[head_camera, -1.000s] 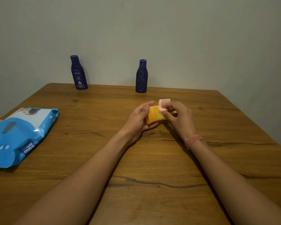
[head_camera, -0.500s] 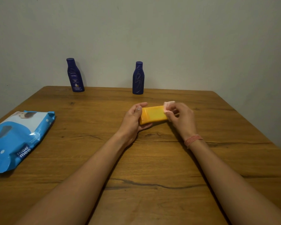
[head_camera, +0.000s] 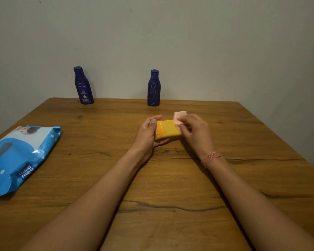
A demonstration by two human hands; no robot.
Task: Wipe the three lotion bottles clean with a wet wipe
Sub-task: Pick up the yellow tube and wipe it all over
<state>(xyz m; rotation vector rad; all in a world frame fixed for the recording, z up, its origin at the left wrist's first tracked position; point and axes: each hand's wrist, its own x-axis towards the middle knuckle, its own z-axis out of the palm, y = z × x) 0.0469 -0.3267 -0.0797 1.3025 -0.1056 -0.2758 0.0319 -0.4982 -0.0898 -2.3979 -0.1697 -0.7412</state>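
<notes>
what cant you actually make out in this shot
- Head view: the right end of the yellow bottle is hidden by the right hand and the folded wipe it pinches.
- The bottle's underside and left end are covered by the left hand.
- The small print on the left blue bottle is too small; the right blue bottle shows no readable label.
- The wipes pack is cut off by the left edge.

A small orange lotion bottle (head_camera: 167,129) lies on its side just above the tabletop (head_camera: 170,178), with a folded pale pink wet wipe (head_camera: 179,117) pressed against its right end. Beyond the orange bottle, two dark blue lotion bottles stand upright at the tabletop's far edge: the labelled blue bottle (head_camera: 82,86) to the far left, the plain blue bottle (head_camera: 154,89) almost straight behind it.
</notes>
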